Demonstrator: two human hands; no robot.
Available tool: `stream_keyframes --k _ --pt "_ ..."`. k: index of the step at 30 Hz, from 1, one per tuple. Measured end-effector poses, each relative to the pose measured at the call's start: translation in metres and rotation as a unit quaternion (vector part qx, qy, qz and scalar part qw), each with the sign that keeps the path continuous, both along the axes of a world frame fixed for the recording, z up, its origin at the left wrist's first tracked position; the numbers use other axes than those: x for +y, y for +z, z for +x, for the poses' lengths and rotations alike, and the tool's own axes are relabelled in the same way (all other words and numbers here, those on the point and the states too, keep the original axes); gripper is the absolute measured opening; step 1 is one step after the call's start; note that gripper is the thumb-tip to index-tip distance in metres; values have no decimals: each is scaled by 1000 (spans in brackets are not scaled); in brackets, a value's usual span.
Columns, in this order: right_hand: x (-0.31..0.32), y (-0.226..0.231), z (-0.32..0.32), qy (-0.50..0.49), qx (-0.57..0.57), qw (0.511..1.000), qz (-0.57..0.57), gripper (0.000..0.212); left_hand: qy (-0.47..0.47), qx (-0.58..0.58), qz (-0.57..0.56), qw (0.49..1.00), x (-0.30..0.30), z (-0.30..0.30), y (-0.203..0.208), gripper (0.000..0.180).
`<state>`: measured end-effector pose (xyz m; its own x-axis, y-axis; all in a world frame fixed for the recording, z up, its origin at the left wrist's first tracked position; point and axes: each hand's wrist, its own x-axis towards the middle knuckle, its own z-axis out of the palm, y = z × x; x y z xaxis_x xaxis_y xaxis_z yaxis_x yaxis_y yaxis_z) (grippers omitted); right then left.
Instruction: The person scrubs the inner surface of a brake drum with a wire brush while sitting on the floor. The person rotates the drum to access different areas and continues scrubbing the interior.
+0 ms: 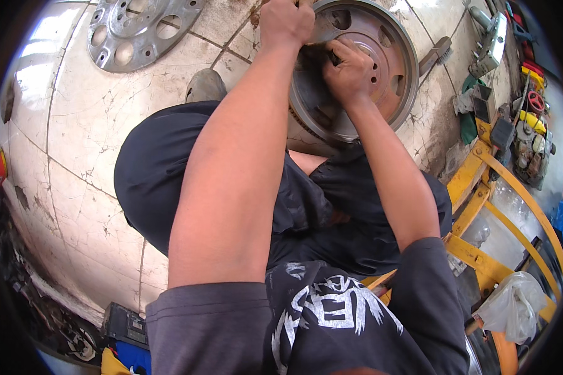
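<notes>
A round steel flywheel with a toothed rim and several holes lies on the tiled floor before my knees. Its face is brownish in the middle and greyer toward the edge. My right hand is closed over the wheel's face, near a dark piece whose kind I cannot make out. At the wheel's far left edge my left hand is curled into a fist; whatever its fingers hold is hidden at the picture's top. A wire brush lies just right of the wheel, bristles toward the far right.
A flat metal disc with cutouts lies at the far left. Along the right stand a yellow metal frame, a clear plastic bag, a silvery metal part and assorted machine parts. A black case sits at the lower left.
</notes>
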<state>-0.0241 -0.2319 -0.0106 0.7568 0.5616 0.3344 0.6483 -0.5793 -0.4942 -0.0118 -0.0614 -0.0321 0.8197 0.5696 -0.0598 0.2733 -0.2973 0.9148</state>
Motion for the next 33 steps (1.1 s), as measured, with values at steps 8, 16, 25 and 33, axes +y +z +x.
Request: stream_keyframes --k 8,16,25,33 --pt "-2 9 10 -64 20 998 18 22 43 -43 3 998 -6 1 -4 38" --pt "8 25 11 -76 -2 995 -70 17 4 -8 16 1000 1 2 1 39" --pt "-3 12 5 -16 40 997 -61 24 11 -3 28 1000 -2 6 -8 38" --pt "4 13 -9 -82 60 995 -26 21 14 -18 10 1000 -4 3 -4 38"
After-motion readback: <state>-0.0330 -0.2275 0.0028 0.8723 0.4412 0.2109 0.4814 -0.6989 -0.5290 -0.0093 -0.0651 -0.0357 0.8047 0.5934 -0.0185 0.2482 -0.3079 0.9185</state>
